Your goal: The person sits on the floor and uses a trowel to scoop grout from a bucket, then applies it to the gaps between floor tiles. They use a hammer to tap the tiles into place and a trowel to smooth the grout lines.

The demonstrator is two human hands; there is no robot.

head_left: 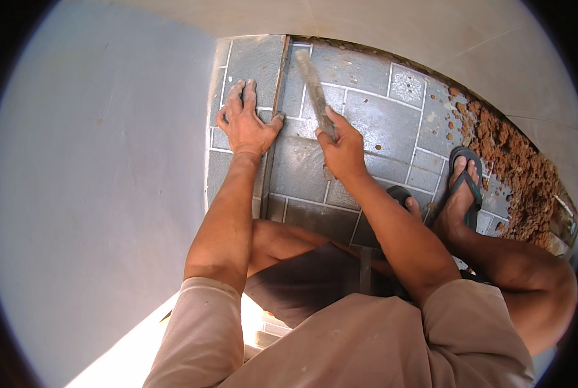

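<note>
My left hand point(245, 126) lies on a narrow strip of grey patterned tile point(253, 61) beside the wall, fingers spread and dusty. Its thumb reaches over the long straight edge point(277, 84) where the strip meets the wider tiled floor point(366, 123). My right hand point(342, 147) grips the lower end of a short, grey-brown stick point(313, 87), caked with dirt; I cannot make out whether it is wood or metal. The stick points away from me, tilted to the left, over the tiles. Whether it touches them is unclear.
A smooth pale wall point(101, 149) rises close on the left. Crumbled reddish soil point(512, 161) is heaped along the right edge of the tiles, with crumbs scattered onto them. My sandalled foot point(465, 184) stands beside it. Larger beige floor tiles point(444, 29) lie beyond.
</note>
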